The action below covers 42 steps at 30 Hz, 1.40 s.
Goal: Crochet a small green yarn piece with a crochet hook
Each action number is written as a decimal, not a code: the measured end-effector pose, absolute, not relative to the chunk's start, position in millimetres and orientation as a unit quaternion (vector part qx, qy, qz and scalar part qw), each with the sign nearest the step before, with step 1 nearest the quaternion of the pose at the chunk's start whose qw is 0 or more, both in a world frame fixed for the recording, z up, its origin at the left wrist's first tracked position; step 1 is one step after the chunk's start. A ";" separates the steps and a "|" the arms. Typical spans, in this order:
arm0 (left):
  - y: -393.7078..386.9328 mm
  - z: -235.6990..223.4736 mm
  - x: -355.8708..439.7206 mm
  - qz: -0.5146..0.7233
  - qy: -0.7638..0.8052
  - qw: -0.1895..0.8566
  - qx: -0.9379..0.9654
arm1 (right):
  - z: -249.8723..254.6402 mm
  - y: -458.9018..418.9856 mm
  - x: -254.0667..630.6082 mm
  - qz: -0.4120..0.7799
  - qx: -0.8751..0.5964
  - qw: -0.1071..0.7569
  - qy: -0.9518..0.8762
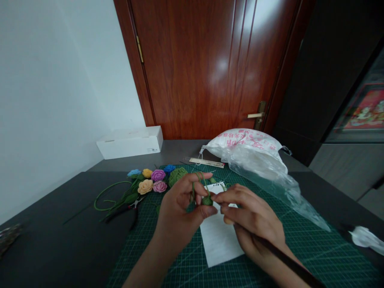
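Two hands: left (180, 206), right (252, 212) | green yarn ball (207, 201) | bag (244, 143) pink print unreadable

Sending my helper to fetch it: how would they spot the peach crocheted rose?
Find the green cutting mat in front of the wooden door. Off its far left corner lies a cluster of crocheted roses; the peach rose sits at the cluster's front left, the palest one, just above the pliers.

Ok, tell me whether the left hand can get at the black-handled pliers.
Likely yes: nothing lies between the left hand and the black-handled metal pliers, but it pinches a green crocheted ball.
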<state>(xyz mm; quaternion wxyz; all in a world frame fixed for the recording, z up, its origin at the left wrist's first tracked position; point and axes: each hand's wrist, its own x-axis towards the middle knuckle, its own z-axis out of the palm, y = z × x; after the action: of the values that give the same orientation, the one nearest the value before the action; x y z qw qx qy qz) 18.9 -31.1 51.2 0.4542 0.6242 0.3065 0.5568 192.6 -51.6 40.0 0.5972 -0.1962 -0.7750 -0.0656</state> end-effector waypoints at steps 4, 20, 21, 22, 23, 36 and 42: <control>-35.2 47.0 29.5 0.586 0.294 0.519 0.549 | 39.3 -55.1 186.1 -0.056 -0.249 0.607 -0.752; -51.6 37.7 46.3 0.671 0.220 0.567 0.423 | 8.3 -58.9 179.8 0.106 -0.253 0.654 -0.705; -51.7 37.5 46.5 0.672 0.219 0.568 0.422 | 6.3 -58.7 179.3 0.115 -0.252 0.656 -0.702; -51.9 37.3 46.8 0.671 0.219 0.570 0.421 | 4.7 -58.5 178.9 0.120 -0.249 0.658 -0.700; -52.2 37.0 47.2 0.671 0.219 0.572 0.418 | 3.2 -58.2 178.5 0.125 -0.246 0.659 -0.699; -49.7 47.0 35.5 0.630 0.203 0.589 0.464 | 22.8 -56.5 180.6 0.179 -0.218 0.651 -0.705; -46.1 51.5 30.9 0.590 0.240 0.600 0.484 | 30.0 -57.1 183.4 0.093 -0.227 0.646 -0.723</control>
<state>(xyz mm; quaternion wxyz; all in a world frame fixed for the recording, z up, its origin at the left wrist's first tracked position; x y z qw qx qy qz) 30.9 -46.1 51.5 0.5996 0.4842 0.2405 0.5901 183.4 -57.1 30.0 0.6456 -0.2268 -0.7232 0.0935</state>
